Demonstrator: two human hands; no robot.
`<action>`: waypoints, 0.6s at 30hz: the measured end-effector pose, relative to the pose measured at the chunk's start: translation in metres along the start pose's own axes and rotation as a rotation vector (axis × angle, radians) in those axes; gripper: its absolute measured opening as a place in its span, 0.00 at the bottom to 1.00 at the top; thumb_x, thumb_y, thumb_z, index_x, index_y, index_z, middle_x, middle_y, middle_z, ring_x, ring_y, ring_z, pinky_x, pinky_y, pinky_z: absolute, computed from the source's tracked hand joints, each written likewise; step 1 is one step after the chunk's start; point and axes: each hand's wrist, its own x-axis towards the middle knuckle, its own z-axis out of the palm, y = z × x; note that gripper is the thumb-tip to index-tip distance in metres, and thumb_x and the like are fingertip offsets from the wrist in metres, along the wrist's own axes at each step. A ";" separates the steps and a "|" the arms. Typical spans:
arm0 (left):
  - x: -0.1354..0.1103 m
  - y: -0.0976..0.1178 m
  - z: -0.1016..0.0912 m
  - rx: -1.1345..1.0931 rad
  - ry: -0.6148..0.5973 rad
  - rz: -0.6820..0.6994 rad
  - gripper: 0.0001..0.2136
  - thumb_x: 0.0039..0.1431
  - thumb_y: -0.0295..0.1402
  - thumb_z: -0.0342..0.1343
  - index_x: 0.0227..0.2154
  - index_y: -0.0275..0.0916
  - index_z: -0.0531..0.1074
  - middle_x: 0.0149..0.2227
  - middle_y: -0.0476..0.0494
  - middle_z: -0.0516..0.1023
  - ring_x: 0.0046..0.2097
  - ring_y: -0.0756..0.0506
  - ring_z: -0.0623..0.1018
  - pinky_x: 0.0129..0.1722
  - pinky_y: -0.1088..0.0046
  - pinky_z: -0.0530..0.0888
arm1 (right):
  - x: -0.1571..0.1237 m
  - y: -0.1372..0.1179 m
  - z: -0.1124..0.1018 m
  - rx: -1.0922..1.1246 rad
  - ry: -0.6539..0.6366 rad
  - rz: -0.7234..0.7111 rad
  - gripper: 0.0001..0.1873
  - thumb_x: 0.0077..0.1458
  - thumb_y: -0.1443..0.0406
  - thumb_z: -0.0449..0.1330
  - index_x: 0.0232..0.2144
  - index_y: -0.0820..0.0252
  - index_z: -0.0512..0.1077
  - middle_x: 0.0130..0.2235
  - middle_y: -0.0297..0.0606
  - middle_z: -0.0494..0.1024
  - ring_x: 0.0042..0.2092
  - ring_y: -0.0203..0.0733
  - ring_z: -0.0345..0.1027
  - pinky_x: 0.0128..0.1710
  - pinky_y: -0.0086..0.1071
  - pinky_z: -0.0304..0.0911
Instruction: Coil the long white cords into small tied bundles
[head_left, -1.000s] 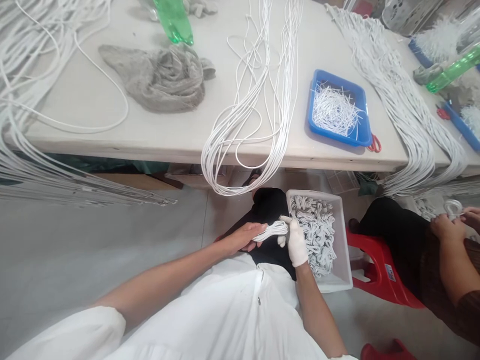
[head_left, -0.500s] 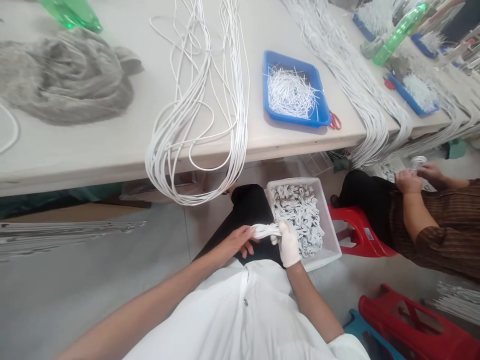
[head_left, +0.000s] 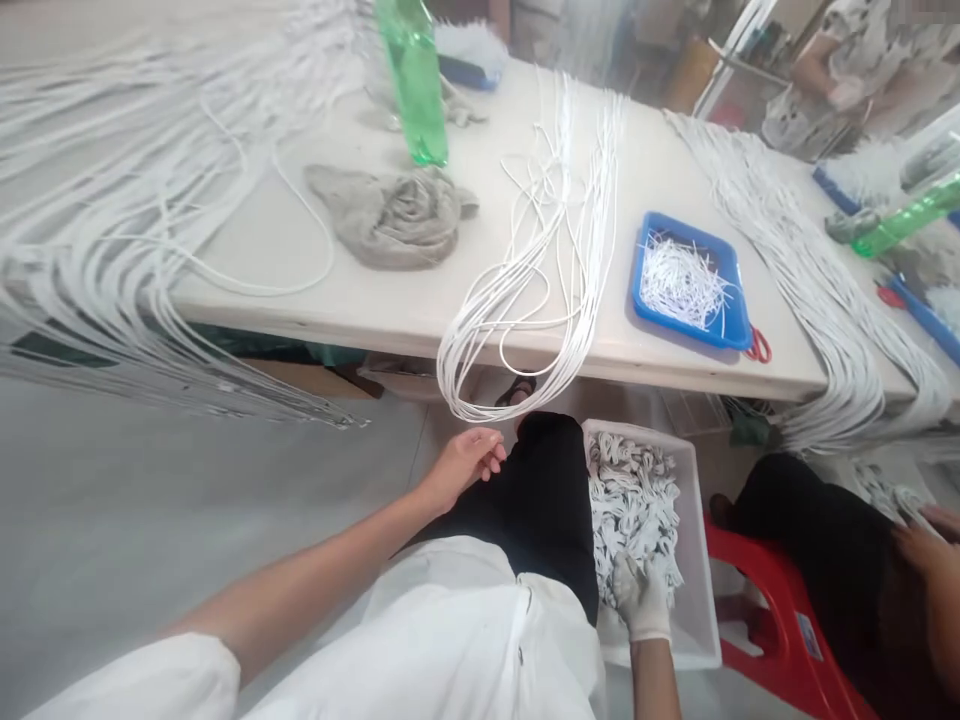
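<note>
My bare left hand hovers above my lap, just below the hanging loop of a hank of white cords that droops over the table's edge. Its fingers are loosely curled, slightly apart, and hold nothing. My right hand, in a white glove with greyish fingers, reaches into a white plastic bin beside my right leg. Its fingers are apart and touch small folded bundles of white cord that fill the bin. The bundles partly merge with the glove, so the fingertips are hard to make out.
On the table are a grey cloth, a green bottle, a blue tray of cord scraps and red-handled scissors. More cords hang at the left. A co-worker sits at right on a red stool.
My right hand has moved down into the bin, and the bundle both hands held has left my left hand. My left hand has withdrawn towards the hanging loop. The view has swung left.
</note>
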 end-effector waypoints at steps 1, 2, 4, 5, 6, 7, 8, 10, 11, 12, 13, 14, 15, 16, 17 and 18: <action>-0.001 0.010 0.004 0.006 -0.028 0.035 0.17 0.54 0.45 0.58 0.35 0.34 0.69 0.29 0.47 0.74 0.26 0.52 0.73 0.22 0.77 0.67 | 0.006 0.003 0.005 0.022 -0.005 0.020 0.14 0.47 0.50 0.56 0.24 0.53 0.70 0.29 0.38 0.76 0.32 0.52 0.75 0.29 0.48 0.71; 0.001 0.020 0.009 0.003 -0.051 0.066 0.17 0.54 0.45 0.58 0.37 0.35 0.69 0.30 0.47 0.74 0.25 0.52 0.73 0.22 0.77 0.67 | 0.011 0.002 0.013 0.038 -0.002 0.034 0.14 0.45 0.50 0.57 0.24 0.53 0.70 0.29 0.38 0.76 0.32 0.52 0.75 0.30 0.46 0.71; 0.013 0.043 0.019 -0.051 -0.063 0.109 0.17 0.55 0.44 0.58 0.39 0.36 0.68 0.31 0.48 0.74 0.24 0.53 0.72 0.20 0.77 0.66 | 0.017 -0.008 0.033 0.072 -0.004 0.045 0.15 0.44 0.51 0.58 0.28 0.54 0.72 0.32 0.40 0.78 0.34 0.49 0.76 0.33 0.43 0.72; 0.021 0.055 0.025 -0.101 -0.063 0.119 0.15 0.56 0.43 0.57 0.38 0.36 0.67 0.31 0.48 0.73 0.23 0.53 0.72 0.20 0.78 0.66 | 0.016 -0.019 0.046 0.084 -0.020 0.035 0.17 0.45 0.51 0.59 0.32 0.55 0.72 0.34 0.41 0.79 0.35 0.48 0.76 0.34 0.41 0.72; 0.029 0.066 0.030 -0.158 -0.061 0.124 0.13 0.57 0.42 0.57 0.36 0.36 0.67 0.29 0.49 0.72 0.23 0.54 0.71 0.19 0.78 0.66 | 0.013 -0.031 0.059 0.083 -0.054 0.007 0.19 0.46 0.51 0.59 0.36 0.56 0.73 0.37 0.41 0.79 0.36 0.47 0.75 0.34 0.39 0.72; 0.035 0.075 0.035 -0.207 -0.066 0.131 0.12 0.58 0.40 0.55 0.34 0.36 0.66 0.27 0.50 0.71 0.22 0.54 0.71 0.19 0.79 0.66 | 0.006 -0.045 0.072 0.067 -0.103 -0.037 0.21 0.48 0.51 0.59 0.39 0.57 0.73 0.39 0.42 0.79 0.36 0.46 0.75 0.34 0.38 0.71; 0.038 0.082 0.040 -0.242 -0.071 0.140 0.10 0.59 0.39 0.55 0.32 0.36 0.65 0.25 0.51 0.69 0.22 0.54 0.70 0.19 0.79 0.65 | -0.003 -0.059 0.085 0.038 -0.164 -0.095 0.21 0.50 0.51 0.59 0.42 0.58 0.72 0.41 0.42 0.79 0.36 0.45 0.74 0.34 0.37 0.71; 0.030 0.083 0.048 -0.254 -0.104 0.148 0.09 0.58 0.37 0.55 0.30 0.36 0.65 0.22 0.53 0.68 0.20 0.54 0.70 0.17 0.80 0.64 | -0.024 -0.082 0.107 -0.033 -0.302 -0.218 0.21 0.53 0.52 0.58 0.44 0.58 0.72 0.42 0.43 0.79 0.35 0.43 0.73 0.34 0.35 0.70; 0.020 0.076 0.052 -0.238 -0.144 0.134 0.10 0.57 0.38 0.56 0.30 0.36 0.65 0.22 0.52 0.68 0.19 0.54 0.70 0.15 0.80 0.62 | -0.035 -0.090 0.116 -0.054 -0.371 -0.258 0.21 0.54 0.52 0.58 0.45 0.59 0.72 0.41 0.43 0.79 0.35 0.43 0.73 0.34 0.35 0.70; 0.007 0.066 0.054 -0.214 -0.204 0.097 0.11 0.56 0.38 0.57 0.29 0.36 0.66 0.21 0.51 0.69 0.18 0.53 0.70 0.14 0.79 0.61 | -0.044 -0.095 0.124 -0.053 -0.432 -0.271 0.22 0.55 0.51 0.57 0.44 0.59 0.73 0.41 0.44 0.79 0.34 0.43 0.73 0.34 0.36 0.69; -0.007 0.052 0.056 -0.176 -0.322 0.022 0.12 0.55 0.40 0.58 0.29 0.36 0.67 0.22 0.50 0.71 0.18 0.52 0.71 0.14 0.80 0.61 | -0.051 -0.097 0.130 -0.031 -0.485 -0.254 0.23 0.55 0.50 0.56 0.43 0.60 0.73 0.39 0.45 0.79 0.34 0.44 0.74 0.34 0.36 0.69; -0.021 0.037 0.057 -0.145 -0.415 -0.046 0.12 0.55 0.41 0.57 0.29 0.35 0.67 0.23 0.48 0.73 0.18 0.52 0.72 0.14 0.80 0.60 | -0.055 -0.097 0.137 0.008 -0.527 -0.210 0.24 0.56 0.48 0.55 0.42 0.61 0.74 0.38 0.46 0.79 0.34 0.45 0.74 0.35 0.38 0.70; -0.034 0.022 0.058 -0.121 -0.477 -0.104 0.13 0.55 0.42 0.58 0.29 0.35 0.68 0.24 0.46 0.74 0.19 0.52 0.72 0.14 0.80 0.60 | -0.058 -0.096 0.142 0.057 -0.558 -0.150 0.27 0.56 0.45 0.53 0.40 0.62 0.74 0.37 0.47 0.80 0.35 0.46 0.74 0.36 0.39 0.70; -0.045 0.009 0.058 -0.107 -0.514 -0.151 0.14 0.54 0.43 0.58 0.28 0.35 0.68 0.24 0.45 0.75 0.18 0.52 0.72 0.14 0.81 0.60 | -0.059 -0.095 0.147 0.105 -0.581 -0.088 0.29 0.55 0.43 0.52 0.39 0.63 0.75 0.36 0.48 0.80 0.35 0.47 0.75 0.38 0.40 0.70; -0.053 -0.001 0.058 -0.096 -0.544 -0.184 0.15 0.54 0.43 0.58 0.28 0.35 0.68 0.24 0.44 0.75 0.18 0.52 0.72 0.14 0.81 0.59 | -0.060 -0.094 0.152 0.142 -0.596 -0.035 0.30 0.55 0.42 0.51 0.37 0.63 0.75 0.35 0.48 0.80 0.36 0.47 0.75 0.39 0.41 0.70; -0.058 -0.008 0.059 -0.090 -0.565 -0.205 0.15 0.53 0.44 0.59 0.27 0.34 0.68 0.24 0.44 0.76 0.18 0.52 0.72 0.14 0.81 0.59 | -0.059 -0.092 0.156 0.162 -0.604 -0.007 0.30 0.54 0.42 0.52 0.37 0.63 0.75 0.36 0.48 0.80 0.36 0.47 0.75 0.39 0.41 0.70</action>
